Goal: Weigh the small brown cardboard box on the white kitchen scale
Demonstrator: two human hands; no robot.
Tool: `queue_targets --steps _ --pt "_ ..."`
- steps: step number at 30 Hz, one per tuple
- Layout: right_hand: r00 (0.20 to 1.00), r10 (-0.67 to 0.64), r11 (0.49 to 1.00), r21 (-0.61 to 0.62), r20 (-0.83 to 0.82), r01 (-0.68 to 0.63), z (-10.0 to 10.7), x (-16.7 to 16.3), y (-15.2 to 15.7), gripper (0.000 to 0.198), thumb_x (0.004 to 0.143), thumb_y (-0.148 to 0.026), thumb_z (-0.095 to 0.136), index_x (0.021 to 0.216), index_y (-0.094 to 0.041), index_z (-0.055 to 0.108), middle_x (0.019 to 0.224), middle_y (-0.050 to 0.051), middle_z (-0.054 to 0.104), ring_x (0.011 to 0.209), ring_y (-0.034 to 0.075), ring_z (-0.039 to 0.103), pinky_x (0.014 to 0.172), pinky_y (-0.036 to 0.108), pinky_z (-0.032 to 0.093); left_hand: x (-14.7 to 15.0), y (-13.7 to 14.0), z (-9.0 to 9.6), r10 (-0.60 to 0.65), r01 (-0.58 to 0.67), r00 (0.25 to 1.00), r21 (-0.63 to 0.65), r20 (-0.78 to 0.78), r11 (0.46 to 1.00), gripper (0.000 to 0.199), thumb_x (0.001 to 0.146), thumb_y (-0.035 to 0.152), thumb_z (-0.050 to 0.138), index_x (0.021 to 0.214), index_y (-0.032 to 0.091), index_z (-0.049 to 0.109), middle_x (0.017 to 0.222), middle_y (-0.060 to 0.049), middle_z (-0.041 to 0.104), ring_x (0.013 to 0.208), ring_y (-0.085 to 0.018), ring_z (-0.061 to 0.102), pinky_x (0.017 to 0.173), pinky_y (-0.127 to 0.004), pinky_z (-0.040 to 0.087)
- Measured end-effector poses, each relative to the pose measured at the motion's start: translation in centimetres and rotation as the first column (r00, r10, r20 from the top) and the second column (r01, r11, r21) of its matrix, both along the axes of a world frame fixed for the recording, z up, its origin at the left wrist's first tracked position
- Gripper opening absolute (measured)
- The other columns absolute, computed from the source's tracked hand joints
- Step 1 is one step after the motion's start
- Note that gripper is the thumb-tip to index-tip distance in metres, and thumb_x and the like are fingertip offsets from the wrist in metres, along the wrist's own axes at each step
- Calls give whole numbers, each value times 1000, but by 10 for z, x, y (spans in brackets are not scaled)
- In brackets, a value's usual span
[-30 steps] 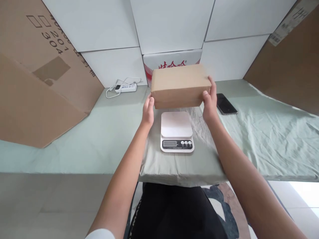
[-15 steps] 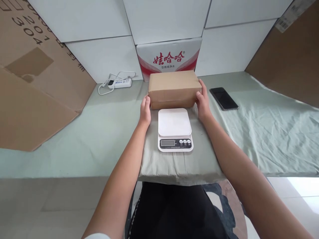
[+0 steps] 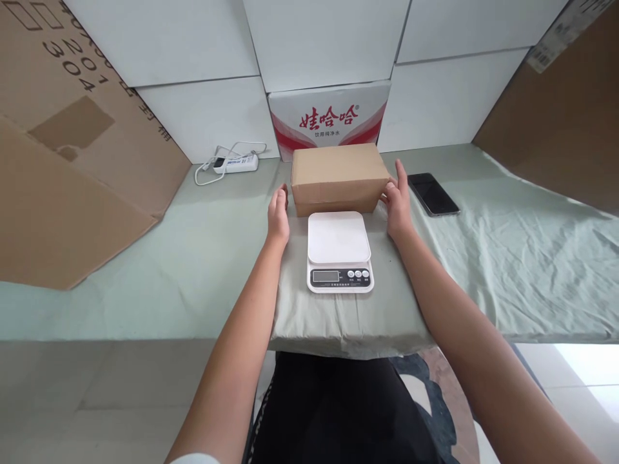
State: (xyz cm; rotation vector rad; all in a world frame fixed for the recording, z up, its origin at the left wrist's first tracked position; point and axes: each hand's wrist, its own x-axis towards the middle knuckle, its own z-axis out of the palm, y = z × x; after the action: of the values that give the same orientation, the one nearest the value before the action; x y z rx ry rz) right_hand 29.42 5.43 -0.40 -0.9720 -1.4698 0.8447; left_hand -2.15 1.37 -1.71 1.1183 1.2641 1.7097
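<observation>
A brown cardboard box (image 3: 341,166) rests on the cloth-covered table, just behind a white kitchen scale (image 3: 338,238). My left hand (image 3: 278,216) is at the box's left end, a small gap between them, its fingers loosely curved around nothing. At the right end, my right hand (image 3: 398,205) has its index finger stretched up, while the thumb and another finger lie at the box's corner. Whether they touch it is hard to see. Nothing lies on the scale's plate, and its display looks blank.
A black phone (image 3: 433,194) lies right of my right hand. At the back left sits a white power strip (image 3: 236,163) with its cable. A white and red carton (image 3: 329,116) stands behind the box. Large cardboard panels (image 3: 87,180) flank the table, which has a green cloth (image 3: 159,277).
My hands have loosened from the box's ends. The left has come away to the left, and the right index finger has lifted off. The box stays behind the scale.
</observation>
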Motion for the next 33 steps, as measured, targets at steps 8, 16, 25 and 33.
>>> queue_targets --steps 8,16,25,33 --pt "999 36 999 -11 12 -36 -4 -1 0 116 91 -98 60 186 -38 27 184 7 54 172 41 50 141 67 47 3 0 -1 -66 66 998 -13 -17 998 94 98 94 55 162 26 67 183 -11 57 177 -32 46 150 -49 34" --pt "994 102 993 55 36 -104 -7 -3 5 119 87 -99 66 185 -42 29 193 5 40 179 40 39 148 68 34 8 -2 3 -152 153 985 11 -83 988 87 96 98 55 137 26 80 153 -13 81 163 -40 63 138 -55 51" --pt "995 -47 957 289 84 21 28 -5 -36 107 95 -94 59 184 -41 31 192 5 40 185 41 25 154 69 17 11 -35 36 -64 120 971 237 -232 964 83 97 95 58 138 26 75 142 -15 81 149 -38 71 128 -50 56" --pt "990 -119 942 325 78 88 13 9 -101 100 98 -91 60 181 -41 36 189 7 42 180 44 33 149 73 29 17 -117 39 -78 132 974 247 -215 960 78 100 89 59 141 24 74 143 -17 81 146 -39 73 120 -52 61"
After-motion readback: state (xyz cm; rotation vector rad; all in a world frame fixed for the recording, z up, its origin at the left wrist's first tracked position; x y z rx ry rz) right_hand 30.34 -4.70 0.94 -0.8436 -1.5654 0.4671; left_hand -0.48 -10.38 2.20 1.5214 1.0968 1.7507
